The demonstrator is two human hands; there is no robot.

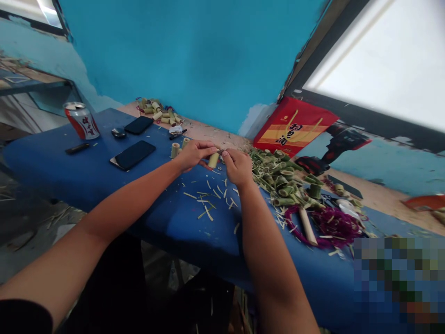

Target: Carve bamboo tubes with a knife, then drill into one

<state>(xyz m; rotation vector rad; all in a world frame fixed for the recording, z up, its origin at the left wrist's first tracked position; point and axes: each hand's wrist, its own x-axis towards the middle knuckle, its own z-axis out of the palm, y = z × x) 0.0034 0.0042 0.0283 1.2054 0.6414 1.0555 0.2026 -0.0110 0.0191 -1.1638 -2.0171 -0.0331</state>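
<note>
Above the blue-covered table, my left hand [194,155] grips a short pale green bamboo section [213,160] between thumb and fingers. My right hand [238,164] is closed at the section's upper end, pinching a small dark blade-like tool [220,151]. Most of that tool is hidden by the fingers. Two short bamboo sections [175,150] stand just behind my left hand. Thin bamboo shavings [207,211] lie scattered on the table beneath both hands.
A heap of green bamboo pieces [281,178] lies to the right, beside purple netting [333,225] and a cordless drill [335,144]. A red bag [295,125] leans behind. Leftward are phones [134,154], a mouse [118,133] and a drink can [83,121].
</note>
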